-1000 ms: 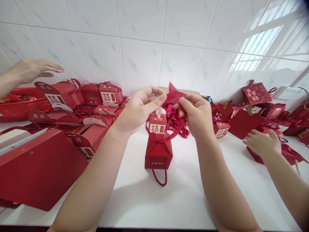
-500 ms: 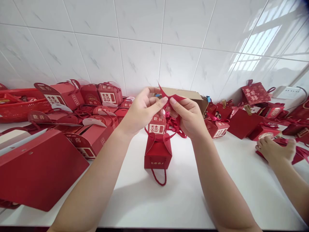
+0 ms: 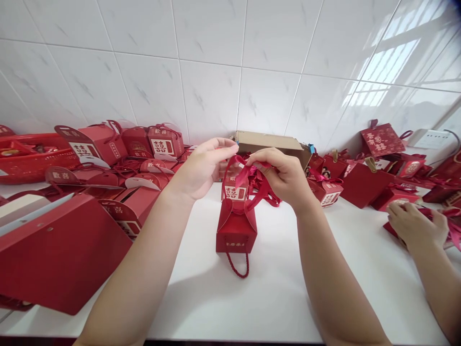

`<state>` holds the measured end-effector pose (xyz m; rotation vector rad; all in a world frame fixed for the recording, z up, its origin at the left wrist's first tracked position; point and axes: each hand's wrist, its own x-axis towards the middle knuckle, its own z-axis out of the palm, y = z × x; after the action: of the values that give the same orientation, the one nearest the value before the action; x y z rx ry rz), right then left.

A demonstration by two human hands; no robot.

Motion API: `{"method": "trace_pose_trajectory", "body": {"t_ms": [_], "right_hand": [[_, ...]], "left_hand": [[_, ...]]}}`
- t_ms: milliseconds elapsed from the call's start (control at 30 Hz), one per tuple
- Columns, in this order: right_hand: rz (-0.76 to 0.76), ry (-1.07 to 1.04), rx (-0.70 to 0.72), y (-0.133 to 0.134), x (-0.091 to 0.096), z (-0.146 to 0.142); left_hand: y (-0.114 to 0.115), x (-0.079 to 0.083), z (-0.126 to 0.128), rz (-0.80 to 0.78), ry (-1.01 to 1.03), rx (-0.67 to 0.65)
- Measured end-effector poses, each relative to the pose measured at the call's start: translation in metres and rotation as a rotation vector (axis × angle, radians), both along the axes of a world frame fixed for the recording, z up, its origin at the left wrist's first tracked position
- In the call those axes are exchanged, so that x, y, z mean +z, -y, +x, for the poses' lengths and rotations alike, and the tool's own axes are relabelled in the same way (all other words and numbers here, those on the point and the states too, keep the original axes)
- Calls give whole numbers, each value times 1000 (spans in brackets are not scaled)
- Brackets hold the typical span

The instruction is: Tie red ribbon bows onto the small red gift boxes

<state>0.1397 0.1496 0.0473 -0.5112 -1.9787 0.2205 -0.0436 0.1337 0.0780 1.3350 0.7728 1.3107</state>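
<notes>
A small red gift box (image 3: pixel 236 226) with a white label of red characters stands upright on the white table (image 3: pixel 259 293), its red cord loop hanging at the front. Just above the box top, my left hand (image 3: pixel 201 168) and my right hand (image 3: pixel 284 175) are both closed on a red ribbon (image 3: pixel 248 175). The ribbon loops over the top of the box and trails off to the right behind it.
Many red gift boxes (image 3: pixel 108 144) crowd the back left, with a large flat red box (image 3: pixel 61 250) at the near left. A brown cardboard box (image 3: pixel 270 142) sits against the tiled wall. More red boxes lie at the right, where another person's hand (image 3: pixel 418 223) rests on one.
My hands have come down from above the box to its top, and the ribbon now loops over it. The other person's hand at the far left has gone from view.
</notes>
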Motion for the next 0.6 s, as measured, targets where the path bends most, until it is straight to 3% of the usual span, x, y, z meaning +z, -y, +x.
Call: {"method": "trace_pose_trajectory", "body": {"t_ms": [233,400,500,600], "right_hand": [[60,-26,-32,-2,0,-4],[-70,-294,-64,2,-3,-8],[-189,-445,-139,5,-8,-1],[-304,-466,-253,8,-16,17]], "left_hand": [[5,1,3,38,-36,-58],[11,-6,6,396,-242,352],[15,-12,-3,503,-414,521],[22,-18,-22,577,-571,657]]}}
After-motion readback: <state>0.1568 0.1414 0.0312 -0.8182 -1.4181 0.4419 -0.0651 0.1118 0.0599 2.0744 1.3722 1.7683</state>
